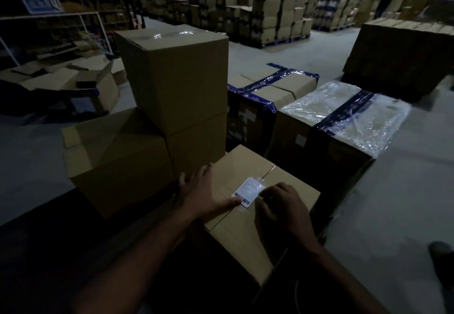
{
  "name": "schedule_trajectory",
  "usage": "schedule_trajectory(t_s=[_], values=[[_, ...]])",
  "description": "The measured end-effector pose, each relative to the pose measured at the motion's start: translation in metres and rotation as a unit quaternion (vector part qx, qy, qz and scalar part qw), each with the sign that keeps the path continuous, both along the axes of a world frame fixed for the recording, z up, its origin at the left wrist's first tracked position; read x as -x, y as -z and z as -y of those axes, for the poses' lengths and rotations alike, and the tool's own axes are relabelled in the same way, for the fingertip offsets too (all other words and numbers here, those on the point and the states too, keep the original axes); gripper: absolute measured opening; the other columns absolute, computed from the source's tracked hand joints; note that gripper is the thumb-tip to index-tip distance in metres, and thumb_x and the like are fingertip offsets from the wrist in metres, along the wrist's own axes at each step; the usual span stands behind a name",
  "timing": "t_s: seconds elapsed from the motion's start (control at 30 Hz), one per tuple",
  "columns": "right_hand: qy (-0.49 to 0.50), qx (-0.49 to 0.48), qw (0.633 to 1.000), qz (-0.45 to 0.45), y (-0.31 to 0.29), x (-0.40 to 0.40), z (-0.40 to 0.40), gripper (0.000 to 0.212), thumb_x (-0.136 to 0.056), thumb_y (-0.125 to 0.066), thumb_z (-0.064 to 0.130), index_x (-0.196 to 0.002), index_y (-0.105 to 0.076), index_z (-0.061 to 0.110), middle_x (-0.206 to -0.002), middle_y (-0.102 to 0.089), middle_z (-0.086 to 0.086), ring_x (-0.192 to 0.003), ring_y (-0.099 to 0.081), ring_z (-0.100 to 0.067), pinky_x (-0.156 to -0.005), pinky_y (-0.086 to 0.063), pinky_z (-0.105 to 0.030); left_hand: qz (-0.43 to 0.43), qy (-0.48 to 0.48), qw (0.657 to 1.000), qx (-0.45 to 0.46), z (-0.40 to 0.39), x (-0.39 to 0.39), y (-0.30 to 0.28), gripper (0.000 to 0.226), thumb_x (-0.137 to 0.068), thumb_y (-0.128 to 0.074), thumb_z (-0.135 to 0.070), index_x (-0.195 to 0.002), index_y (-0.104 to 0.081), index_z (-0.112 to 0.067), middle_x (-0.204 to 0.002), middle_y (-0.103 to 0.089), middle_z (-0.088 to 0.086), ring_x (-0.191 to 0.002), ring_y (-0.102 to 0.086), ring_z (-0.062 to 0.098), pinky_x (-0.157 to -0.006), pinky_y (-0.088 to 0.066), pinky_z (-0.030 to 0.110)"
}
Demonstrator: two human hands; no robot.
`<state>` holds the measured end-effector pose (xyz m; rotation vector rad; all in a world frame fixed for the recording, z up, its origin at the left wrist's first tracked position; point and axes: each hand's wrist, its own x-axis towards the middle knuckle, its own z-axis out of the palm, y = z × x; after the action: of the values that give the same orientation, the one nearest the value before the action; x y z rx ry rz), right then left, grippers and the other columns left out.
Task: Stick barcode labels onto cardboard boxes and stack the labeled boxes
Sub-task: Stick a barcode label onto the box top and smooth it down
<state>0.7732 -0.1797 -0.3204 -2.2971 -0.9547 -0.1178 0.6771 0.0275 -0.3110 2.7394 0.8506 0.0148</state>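
Label going down now on the plain brown cardboard box (248, 217) at the 6 o'clock side of the view, and the small white barcode label (248, 192) sits across its taped centre seam, tilted a little against the box edges. That is the first risk: pressed as it lies, it may set crooked, and the ridge of the seam could leave a bubble or a lifted corner. The dim light adds to it, since a crease would be hard to spot. The left hand (207, 197) lies flat and spread on the box top, fingers straight, thumb tip touching the label's barcode end at its 7 o'clock corner, gripping nothing. The right hand (280, 205) is at the label's 4 o'clock edge with fingers curled; whether that grip pinches the edge or only presses it, I cannot tell. At 11 o'clock stands the stack of 3 plain brown cardboard boxes (172, 97), touching this box; a hard push here might nudge it.
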Motion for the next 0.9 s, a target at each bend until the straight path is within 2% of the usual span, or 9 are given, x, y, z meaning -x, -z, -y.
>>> schedule_trajectory(t_s=[0.13, 0.2, 0.3, 0.37, 0.43, 0.53, 0.63, 0.73, 0.9], values=[[-0.045, -0.013, 0.998, -0.032, -0.012, -0.023, -0.01, 0.024, -0.084, -0.071, 0.026, -0.107, -0.066, 0.02, -0.098, -0.057, 0.012, -0.095, -0.046, -0.008, -0.075, -0.038, -0.023, -0.03, -0.018, 0.999, 0.028, 0.005, -0.01, -0.007, 0.143, -0.051, -0.041, -0.104, -0.159, -0.003, -0.018, -0.167, -0.008, 0.001, -0.153, -0.01, 0.019, -0.119, 0.002, 0.063], [-0.069, 0.009, 0.997, -0.034, -0.014, -0.029, -0.016, 0.028, -0.085, -0.071, 0.03, -0.111, -0.065, 0.022, -0.098, -0.057, 0.015, -0.096, -0.043, -0.006, -0.078, -0.038, -0.024, -0.012, -0.035, 0.999, 0.021, 0.011, -0.01, -0.005, 0.142, -0.052, -0.038, -0.104, -0.159, -0.003, -0.018, -0.168, -0.007, 0.001, -0.153, -0.011, 0.019, -0.121, 0.001, 0.058], [-0.092, 0.026, 0.994, -0.059, -0.012, -0.035, -0.022, 0.034, -0.081, -0.073, 0.032, -0.113, -0.063, 0.027, -0.092, -0.04, 0.032, -0.101, -0.047, -0.007, -0.087, -0.045, -0.027, 0.02, -0.047, 0.999, 0.005, 0.018, -0.006, 0.0, 0.141, -0.052, -0.037, -0.105, -0.159, -0.005, -0.021, -0.167, -0.012, 0.001, -0.151, -0.016, 0.019, -0.122, -0.007, 0.047], [-0.103, 0.036, 0.991, -0.073, -0.014, -0.039, -0.023, 0.033, -0.079, -0.074, 0.029, -0.11, -0.063, 0.028, -0.093, -0.041, 0.032, -0.101, -0.049, -0.006, -0.09, -0.046, -0.028, 0.038, -0.051, 0.998, -0.01, 0.02, -0.004, 0.001, 0.139, -0.051, -0.038, -0.105, -0.159, -0.008, -0.021, -0.165, -0.017, 0.0, -0.149, -0.021, 0.018, -0.122, -0.01, 0.044], [-0.124, 0.034, 0.986, -0.107, -0.013, -0.046, -0.023, 0.026, -0.075, -0.073, 0.028, -0.099, -0.065, 0.031, -0.095, -0.056, 0.023, -0.097, -0.055, -0.007, -0.085, -0.052, -0.035, 0.048, -0.056, 0.997, -0.019, 0.021, -0.004, 0.0, 0.139, -0.05, -0.039, -0.105, -0.158, -0.01, -0.022, -0.164, -0.02, -0.001, -0.148, -0.023, 0.016, -0.122, -0.013, 0.042], [-0.132, 0.02, 0.979, -0.151, -0.009, -0.054, -0.023, 0.024, -0.065, -0.068, 0.042, -0.087, -0.061, 0.037, -0.098, -0.065, 0.011, -0.092, -0.062, -0.008, -0.077, -0.057, -0.037, 0.054, -0.06, 0.997, -0.021, 0.021, -0.004, 0.002, 0.14, -0.049, -0.039, -0.105, -0.159, -0.01, -0.023, -0.163, -0.022, -0.003, -0.147, -0.024, 0.015, -0.12, -0.015, 0.04], [-0.127, 0.003, 0.982, -0.137, -0.004, -0.05, -0.025, 0.028, -0.068, -0.072, 0.035, -0.091, -0.056, 0.038, -0.105, -0.059, 0.021, -0.099, -0.055, -0.005, -0.08, -0.054, -0.031, 0.055, -0.064, 0.996, -0.02, 0.021, -0.005, 0.003, 0.142, -0.048, -0.038, -0.106, -0.159, -0.009, -0.023, -0.163, -0.021, -0.004, -0.147, -0.023, 0.013, -0.119, -0.015, 0.039], [-0.141, -0.001, 0.98, -0.142, -0.002, -0.052, -0.024, 0.03, -0.073, -0.074, 0.024, -0.096, -0.061, 0.039, -0.098, -0.06, 0.024, -0.098, -0.057, -0.006, -0.08, -0.055, -0.034, 0.054, -0.067, 0.996, -0.02, 0.022, -0.006, 0.004, 0.14, -0.049, -0.044, -0.104, -0.159, -0.009, -0.024, -0.163, -0.021, -0.005, -0.146, -0.023, 0.012, -0.119, -0.016, 0.04], [-0.139, -0.032, 0.974, -0.175, 0.0, -0.054, -0.023, 0.026, -0.072, -0.073, 0.022, -0.08, -0.055, 0.04, -0.099, -0.065, 0.022, -0.099, -0.058, -0.007, -0.078, -0.055, -0.037, 0.062, -0.07, 0.996, -0.009, 0.024, -0.005, 0.002, 0.139, -0.048, -0.045, -0.103, -0.159, -0.01, -0.026, -0.162, -0.021, -0.007, -0.146, -0.024, 0.012, -0.118, -0.016, 0.04]])
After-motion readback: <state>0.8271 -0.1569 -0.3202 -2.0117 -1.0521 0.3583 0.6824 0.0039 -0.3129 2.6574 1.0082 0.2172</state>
